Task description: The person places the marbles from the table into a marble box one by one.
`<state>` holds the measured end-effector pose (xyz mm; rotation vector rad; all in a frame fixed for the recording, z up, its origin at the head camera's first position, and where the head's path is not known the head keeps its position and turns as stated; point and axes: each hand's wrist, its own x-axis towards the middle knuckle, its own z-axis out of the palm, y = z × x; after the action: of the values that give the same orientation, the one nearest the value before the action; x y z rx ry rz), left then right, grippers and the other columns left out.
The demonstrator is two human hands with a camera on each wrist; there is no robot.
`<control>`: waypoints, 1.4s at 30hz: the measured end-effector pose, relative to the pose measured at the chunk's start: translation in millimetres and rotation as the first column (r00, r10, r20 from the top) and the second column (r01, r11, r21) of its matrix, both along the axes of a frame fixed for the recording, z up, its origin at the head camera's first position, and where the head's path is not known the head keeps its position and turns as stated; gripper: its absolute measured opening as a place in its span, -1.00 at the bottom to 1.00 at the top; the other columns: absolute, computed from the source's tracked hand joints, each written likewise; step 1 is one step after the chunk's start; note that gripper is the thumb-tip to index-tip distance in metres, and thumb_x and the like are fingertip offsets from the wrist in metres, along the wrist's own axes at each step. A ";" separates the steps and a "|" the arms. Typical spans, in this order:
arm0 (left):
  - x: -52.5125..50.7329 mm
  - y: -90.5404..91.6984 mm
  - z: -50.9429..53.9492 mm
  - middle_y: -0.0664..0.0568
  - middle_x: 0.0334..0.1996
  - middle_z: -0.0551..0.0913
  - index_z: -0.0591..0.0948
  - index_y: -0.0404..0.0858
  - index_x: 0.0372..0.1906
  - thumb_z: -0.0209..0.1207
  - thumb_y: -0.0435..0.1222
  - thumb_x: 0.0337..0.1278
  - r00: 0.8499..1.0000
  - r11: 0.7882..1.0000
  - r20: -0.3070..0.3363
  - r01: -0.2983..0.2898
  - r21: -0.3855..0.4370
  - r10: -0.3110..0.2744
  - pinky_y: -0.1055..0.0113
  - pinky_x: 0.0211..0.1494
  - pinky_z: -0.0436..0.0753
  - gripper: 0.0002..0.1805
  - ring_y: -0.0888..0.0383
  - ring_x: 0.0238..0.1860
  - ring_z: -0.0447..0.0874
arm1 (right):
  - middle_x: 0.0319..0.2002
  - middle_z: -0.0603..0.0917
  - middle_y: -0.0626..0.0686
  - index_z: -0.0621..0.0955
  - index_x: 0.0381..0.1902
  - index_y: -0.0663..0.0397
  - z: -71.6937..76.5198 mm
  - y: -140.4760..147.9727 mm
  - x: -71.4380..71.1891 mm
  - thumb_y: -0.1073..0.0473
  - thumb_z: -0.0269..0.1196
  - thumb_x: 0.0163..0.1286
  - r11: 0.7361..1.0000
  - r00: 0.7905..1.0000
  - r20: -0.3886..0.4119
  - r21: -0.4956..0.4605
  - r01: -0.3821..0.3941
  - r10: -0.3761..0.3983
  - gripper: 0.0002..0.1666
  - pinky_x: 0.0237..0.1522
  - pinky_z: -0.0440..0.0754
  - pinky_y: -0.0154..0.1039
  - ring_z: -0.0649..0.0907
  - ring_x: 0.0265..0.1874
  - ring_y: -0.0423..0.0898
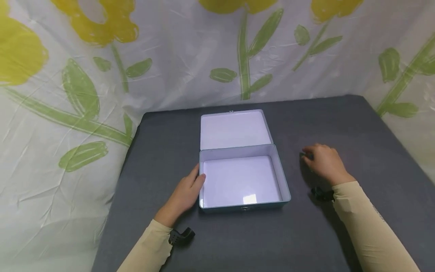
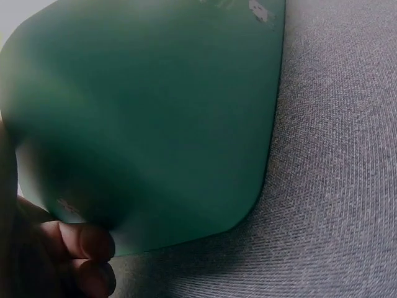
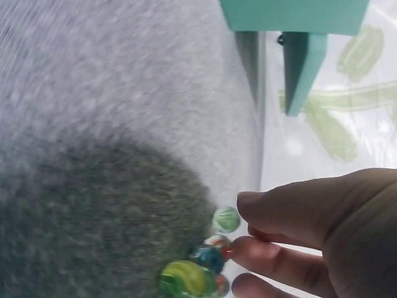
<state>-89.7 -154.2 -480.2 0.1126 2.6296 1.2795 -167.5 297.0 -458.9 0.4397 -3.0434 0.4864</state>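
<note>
A tin box (image 1: 242,177) with a white inside and a green outside lies on the table with its lid (image 1: 234,130) folded back. My left hand (image 1: 185,192) grips its left wall, thumb over the rim and fingers against the outside. In the left wrist view the green side (image 2: 155,124) fills much of the picture. To the right of the box, my right hand (image 1: 324,162) is low over the table, fingers loosely bent. At its fingertips are several glass marbles (image 3: 186,279), among them a pale green one (image 3: 226,219) by the thumb.
The table has a dark grey cloth (image 1: 163,139). Behind it and along both sides hangs a white curtain (image 1: 170,56) printed with yellow flowers. Each wrist wears a black strap with a small device, such as the left one (image 1: 181,237).
</note>
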 end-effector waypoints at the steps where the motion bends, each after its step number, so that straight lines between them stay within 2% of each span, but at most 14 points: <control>1: 0.4 0.5 -0.3 -0.28 0.53 0.36 0.12 -0.27 0.69 -0.16 0.01 0.66 1.000 1.000 -0.001 -0.003 0.001 0.003 -0.14 0.55 0.30 -0.27 -0.16 0.53 0.34 | -0.12 0.76 0.32 0.76 0.01 0.34 -1.7 0.3 0.2 0.25 0.39 0.39 1.000 1.000 -0.003 0.001 0.000 0.000 -0.69 -0.14 0.59 0.33 0.71 -0.16 0.33; 7: 4.3 5.3 -0.9 -0.28 0.49 0.42 0.13 -0.24 0.69 -0.16 0.02 0.67 1.000 1.000 -0.008 -0.010 0.015 0.011 -0.14 0.53 0.34 -0.28 -0.13 0.49 0.40 | -0.28 0.76 0.24 0.79 -0.17 0.26 -9.4 2.5 1.9 0.32 0.41 0.31 1.000 0.997 -0.075 -0.003 -0.012 0.012 -0.84 -0.23 0.59 0.31 0.72 -0.28 0.28; 17: 4.3 12.6 -0.3 -0.25 0.50 0.41 0.15 -0.31 0.67 -0.16 0.01 0.66 0.999 1.000 -0.037 -0.009 0.003 0.009 -0.13 0.52 0.36 -0.28 -0.12 0.49 0.41 | -0.36 0.75 0.22 0.77 -0.27 0.25 -15.6 0.7 -1.7 0.35 0.41 0.25 1.000 0.985 -0.173 -0.010 -0.016 0.014 -0.91 -0.25 0.56 0.34 0.72 -0.32 0.30; 22: 2.2 14.0 0.9 -0.25 0.51 0.41 0.17 -0.31 0.66 -0.15 0.01 0.65 0.999 1.000 -0.039 -0.010 0.009 0.011 -0.12 0.52 0.36 -0.27 -0.12 0.50 0.40 | -0.39 0.75 0.22 0.77 -0.27 0.26 -11.3 -3.3 -4.0 0.33 0.42 0.26 1.000 0.976 -0.217 -0.006 -0.019 0.017 -0.90 -0.24 0.56 0.33 0.71 -0.37 0.30; 27: 1.1 13.9 1.6 -0.26 0.49 0.42 0.17 -0.33 0.66 -0.15 0.00 0.65 0.999 1.000 -0.048 -0.008 0.021 0.009 -0.13 0.51 0.37 -0.27 -0.13 0.49 0.42 | -0.33 0.78 0.26 0.78 -0.21 0.29 3.8 -10.7 -4.4 0.33 0.44 0.29 0.998 0.969 -0.242 -0.040 -0.054 0.043 -0.86 -0.26 0.60 0.28 0.73 -0.37 0.24; 37: 1.6 14.2 1.8 -0.26 0.52 0.37 0.18 -0.38 0.64 -0.14 -0.02 0.65 0.998 0.999 -0.057 -0.001 0.045 0.004 -0.12 0.54 0.33 -0.28 -0.12 0.51 0.37 | -0.24 0.79 0.24 0.78 -0.14 0.30 52.2 -40.3 2.1 0.31 0.41 0.38 0.988 0.965 -0.251 -0.115 -0.106 0.075 -0.84 -0.28 0.63 0.17 0.74 -0.32 0.19; 42: 1.2 13.9 0.1 -0.27 0.51 0.38 0.19 -0.38 0.64 -0.14 -0.02 0.65 0.998 0.999 -0.064 -0.003 0.048 0.006 -0.11 0.54 0.34 -0.28 -0.12 0.50 0.38 | -0.20 0.80 0.20 0.79 -0.10 0.28 73.8 -63.3 2.2 0.30 0.39 0.41 0.978 0.966 -0.242 -0.159 -0.137 0.096 -0.83 -0.19 0.66 0.14 0.76 -0.24 0.17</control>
<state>-88.5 -140.3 -480.1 0.1581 2.6547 1.3631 -165.3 233.7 -385.2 0.6213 -2.7327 0.6511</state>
